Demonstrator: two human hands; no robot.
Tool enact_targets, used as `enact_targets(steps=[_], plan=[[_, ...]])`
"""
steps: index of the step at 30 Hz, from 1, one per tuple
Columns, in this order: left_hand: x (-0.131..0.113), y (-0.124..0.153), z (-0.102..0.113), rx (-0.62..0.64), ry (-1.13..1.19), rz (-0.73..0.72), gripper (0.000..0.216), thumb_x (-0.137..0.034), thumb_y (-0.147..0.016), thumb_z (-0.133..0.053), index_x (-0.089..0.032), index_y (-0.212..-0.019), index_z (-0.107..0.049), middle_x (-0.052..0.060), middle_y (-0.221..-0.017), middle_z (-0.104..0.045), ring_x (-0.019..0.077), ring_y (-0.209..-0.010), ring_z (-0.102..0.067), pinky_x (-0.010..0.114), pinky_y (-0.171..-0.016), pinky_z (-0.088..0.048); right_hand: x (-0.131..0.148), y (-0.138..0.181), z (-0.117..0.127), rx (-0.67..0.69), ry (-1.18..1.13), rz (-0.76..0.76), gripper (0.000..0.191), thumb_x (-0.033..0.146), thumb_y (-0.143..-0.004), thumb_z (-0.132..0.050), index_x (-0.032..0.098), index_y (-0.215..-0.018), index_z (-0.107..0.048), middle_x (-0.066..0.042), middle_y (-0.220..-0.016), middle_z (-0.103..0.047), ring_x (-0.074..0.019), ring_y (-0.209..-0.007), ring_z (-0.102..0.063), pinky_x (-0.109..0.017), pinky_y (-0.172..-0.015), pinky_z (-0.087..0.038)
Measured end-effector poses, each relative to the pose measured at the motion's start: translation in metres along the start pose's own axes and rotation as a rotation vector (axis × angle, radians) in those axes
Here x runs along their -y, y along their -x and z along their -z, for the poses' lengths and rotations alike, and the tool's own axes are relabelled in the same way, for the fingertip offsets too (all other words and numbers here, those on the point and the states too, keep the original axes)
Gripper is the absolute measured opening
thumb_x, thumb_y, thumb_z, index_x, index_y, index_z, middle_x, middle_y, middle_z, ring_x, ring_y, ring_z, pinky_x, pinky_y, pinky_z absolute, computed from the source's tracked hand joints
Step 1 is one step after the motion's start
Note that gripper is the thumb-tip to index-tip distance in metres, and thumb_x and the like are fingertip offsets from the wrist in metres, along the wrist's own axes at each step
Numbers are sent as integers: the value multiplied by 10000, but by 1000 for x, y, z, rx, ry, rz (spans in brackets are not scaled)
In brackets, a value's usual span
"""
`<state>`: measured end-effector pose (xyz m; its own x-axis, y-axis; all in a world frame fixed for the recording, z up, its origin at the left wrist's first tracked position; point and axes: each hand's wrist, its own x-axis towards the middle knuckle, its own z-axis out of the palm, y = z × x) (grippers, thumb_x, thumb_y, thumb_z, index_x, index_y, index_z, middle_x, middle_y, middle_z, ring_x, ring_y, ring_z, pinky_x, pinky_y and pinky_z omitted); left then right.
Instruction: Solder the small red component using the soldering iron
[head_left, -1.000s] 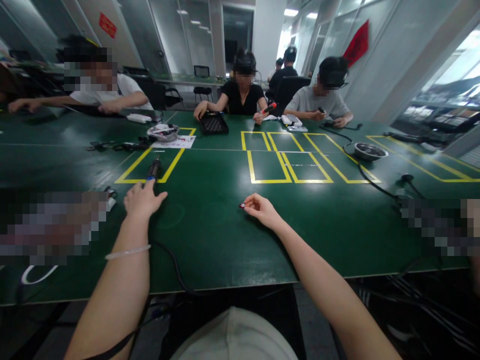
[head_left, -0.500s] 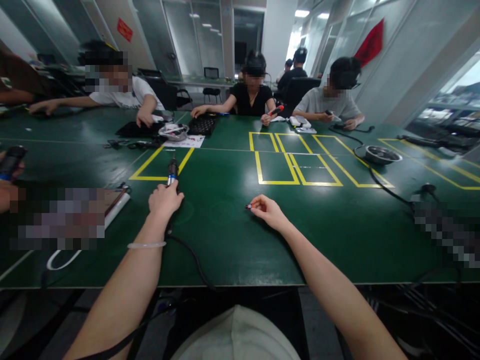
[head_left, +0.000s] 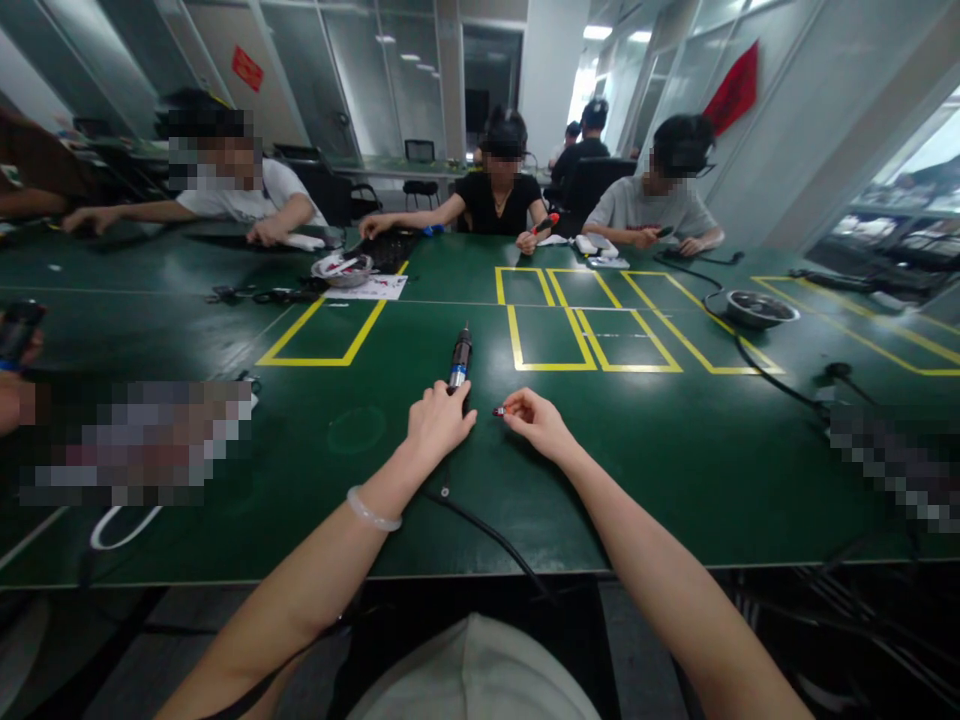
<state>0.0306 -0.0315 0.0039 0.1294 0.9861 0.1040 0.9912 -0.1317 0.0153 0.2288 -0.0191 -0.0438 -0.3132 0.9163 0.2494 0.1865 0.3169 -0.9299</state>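
My left hand is wrapped round a black electric screwdriver with a blue band, its bit pointing away from me. A black cable trails from the tool toward the table's near edge. Just to the right, my right hand pinches a small red and silver piece between thumb and fingertips, close above or on the green table. What kind of piece it is I cannot make out. Screwdriver and small piece are apart, with a narrow gap between my hands.
Yellow tape frames mark the tabletop ahead. A round metal bowl stands at the right beside a black cable. Across the table lie a clear bag and a paper sheet. Several people sit opposite; another person's hand is at the left.
My left hand has moved right with the screwdriver, from the left tape frame to beside my right hand. My right hand has stayed nearly still, holding the small piece.
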Motion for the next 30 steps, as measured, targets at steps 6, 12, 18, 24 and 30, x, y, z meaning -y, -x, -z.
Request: enact_targets(steps=[6,12,18,24,30], plan=[[-22,-3,0,53,98,-108,549,-503,-884,-464,-343,-1409,-460,112,-1265,-538,297,-1091,-561,390,-808,-491,4,0,3,-67,121,9,149,241,-779,-595,181,-912,-569,11,-765,-604,-110,-625,-524,-245,-622,-418],[-25,7,-2,55,174,-134,583,-479,-871,-493,-323,-1430,-430,89,-1304,-530,277,-1115,-555,378,-858,-481,7,1,4,-89,203,17,133,220,-764,-572,182,-891,-562,20,-730,-583,-120,-642,-520,-245,-630,-411],[-27,14,-4,35,194,-127,657,-465,-865,-506,-247,-1469,-367,111,-1246,-565,281,-1082,-568,376,-870,-465,6,2,3,-26,238,16,122,211,-760,-575,187,-877,-553,30,-716,-578,-116,-621,-507,-241,-617,-405],[-28,15,-7,15,193,-131,628,-470,-877,-489,-240,-1454,-390,110,-1239,-569,281,-1062,-573,378,-856,-464,-2,0,2,-12,312,79,126,239,-784,-613,183,-895,-592,-3,-816,-584,-118,-643,-523,-262,-650,-431],[-27,15,-8,6,189,-135,625,-479,-878,-495,-239,-1448,-401,110,-1243,-566,285,-1063,-572,388,-849,-467,-1,0,2,-18,252,75,189,252,-786,-637,185,-953,-578,4,-805,-600,-119,-644,-518,-262,-656,-437]])
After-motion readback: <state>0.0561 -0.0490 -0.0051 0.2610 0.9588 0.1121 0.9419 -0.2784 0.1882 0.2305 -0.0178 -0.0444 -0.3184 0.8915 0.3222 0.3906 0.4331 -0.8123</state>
